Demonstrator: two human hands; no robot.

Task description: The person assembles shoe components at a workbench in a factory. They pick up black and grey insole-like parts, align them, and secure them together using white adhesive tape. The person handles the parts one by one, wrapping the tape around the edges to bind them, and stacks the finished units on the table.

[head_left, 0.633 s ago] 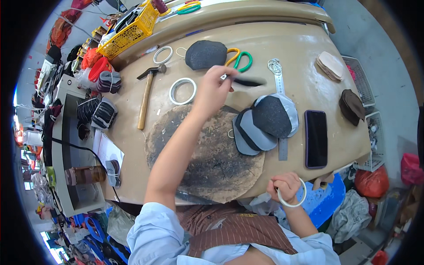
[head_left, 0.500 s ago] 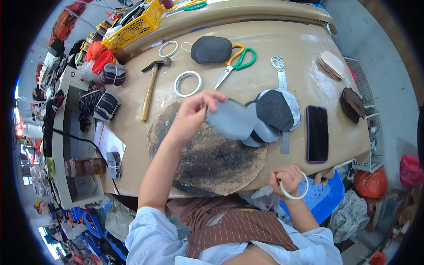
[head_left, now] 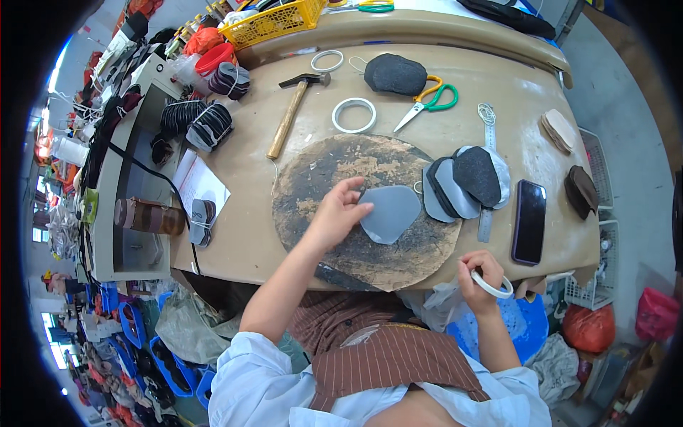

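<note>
workbench [head_left: 498, 85], tan and curved, spread ahead of both hands. round dark work board [head_left: 320, 178], worn and stained, lying directly under the left hand. stack of grey and black sole-shaped pieces [head_left: 466, 181] just right of the left hand, overlapping one another at the board's right edge. grey sole-shaped piece [head_left: 390, 212] flat on the board, touching the left fingertips, well apart from the right hand. black phone [head_left: 529, 220] face up, beyond the right hand. wooden-handled hammer [head_left: 290, 117] ahead and left of the left hand. black oval piece [head_left: 395, 74] far ahead of the left hand, beside orange-and-green scissors [head_left: 427, 103]. white tape ring [head_left: 354, 115] between hammer and scissors, ahead of the left hand. left hand [head_left: 336, 213] palm down with fingers spread open, tips pressing the near edge of the grey piece, nothing gripped. right hand [head_left: 478, 281] below the bench edge, fingers curled closed around a small white tape roll [head_left: 492, 286], held near the body.
</note>
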